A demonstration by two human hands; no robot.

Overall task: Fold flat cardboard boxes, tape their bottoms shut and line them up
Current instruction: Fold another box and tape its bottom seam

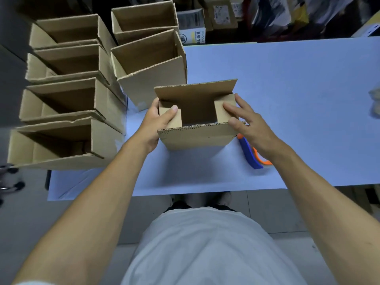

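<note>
Pressing both short flaps in: your left hand grips the box at its left wall, thumb on the flap; your right hand has fingers straight on the right flap. Box sits mid-bench, toward the left edge. Light, stiff corrugate, creases easily; hold the walls and fold the long flaps at the scores. Tape gun lies beside your right wrist.

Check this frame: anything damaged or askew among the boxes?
One thing: the nearest finished box at the left has a ragged, torn top edge on its far flap. The box under both hands looks intact, its small flaps folded in, long flaps not yet closed. The other boxes sit in rough rows, nothing spilled.
</note>
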